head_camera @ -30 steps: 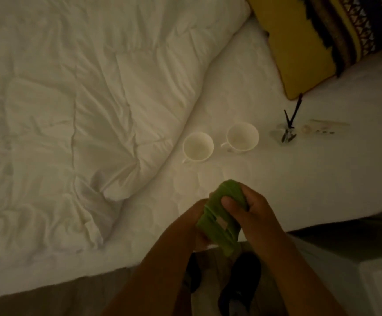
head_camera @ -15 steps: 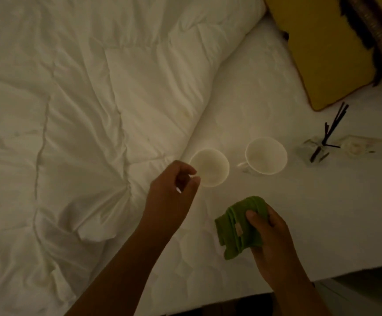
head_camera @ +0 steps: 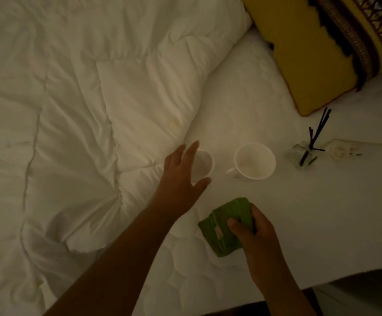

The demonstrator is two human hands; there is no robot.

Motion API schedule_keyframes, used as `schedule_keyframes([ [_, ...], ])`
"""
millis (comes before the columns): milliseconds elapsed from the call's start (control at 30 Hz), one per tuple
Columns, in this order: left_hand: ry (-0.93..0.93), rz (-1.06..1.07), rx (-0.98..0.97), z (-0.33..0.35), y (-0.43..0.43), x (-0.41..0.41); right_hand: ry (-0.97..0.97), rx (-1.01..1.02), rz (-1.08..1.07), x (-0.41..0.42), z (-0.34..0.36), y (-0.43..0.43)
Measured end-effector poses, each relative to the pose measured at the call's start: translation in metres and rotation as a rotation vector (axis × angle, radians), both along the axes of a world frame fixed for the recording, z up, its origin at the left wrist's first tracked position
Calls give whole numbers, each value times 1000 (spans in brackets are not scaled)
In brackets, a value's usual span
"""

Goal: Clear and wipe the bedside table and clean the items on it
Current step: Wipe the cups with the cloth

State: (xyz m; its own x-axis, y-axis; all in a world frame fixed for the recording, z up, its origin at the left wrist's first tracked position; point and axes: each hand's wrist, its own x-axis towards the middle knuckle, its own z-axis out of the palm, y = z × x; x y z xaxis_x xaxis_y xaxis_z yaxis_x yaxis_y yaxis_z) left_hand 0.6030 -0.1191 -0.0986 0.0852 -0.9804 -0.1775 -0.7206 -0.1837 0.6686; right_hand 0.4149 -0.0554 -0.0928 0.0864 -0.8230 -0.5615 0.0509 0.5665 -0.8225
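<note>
Two white cups stand upright on the white mattress. My left hand (head_camera: pixel 181 172) is spread over the left cup (head_camera: pixel 205 164), fingers straight above its far rim and thumb by its near rim, not closed round it. The right cup (head_camera: pixel 255 161) stands free with its handle to the left. Below them, my right hand (head_camera: pixel 257 233) grips a folded green cloth (head_camera: pixel 225 224) just above the mattress. A small glass reed diffuser (head_camera: pixel 304 157) with dark sticks stands to the right, beside a clear flat packet (head_camera: pixel 345 150).
A crumpled white duvet (head_camera: pixel 82 110) covers the left of the bed. A yellow patterned pillow (head_camera: pixel 311 49) lies at the top right. The mattress edge (head_camera: pixel 322 281) runs along the bottom right, with dark floor below it.
My left hand has let go of the cloth, reached up to the left cup and spread its fingers over it. My right hand keeps the cloth. The camera has moved closer to the bed.
</note>
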Motion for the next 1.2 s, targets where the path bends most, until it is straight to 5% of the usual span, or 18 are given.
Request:
schedule_keyframes([
  [233, 340, 152, 256, 11, -21, 17, 98, -114, 62, 8, 6, -6],
  [400, 654, 269, 278, 34, -2, 5, 296, -436, -35, 25, 34, -12],
  [567, 728, 303, 203, 55, 13, -15, 472, -679, -70, 42, 61, -24],
  [700, 708, 320, 128, 74, 11, -7, 558, -653, -58, 31, 67, -34],
  [1200, 1055, 151, 175, 99, 27, -4, -63, -214, -129, 29, 101, -44],
])
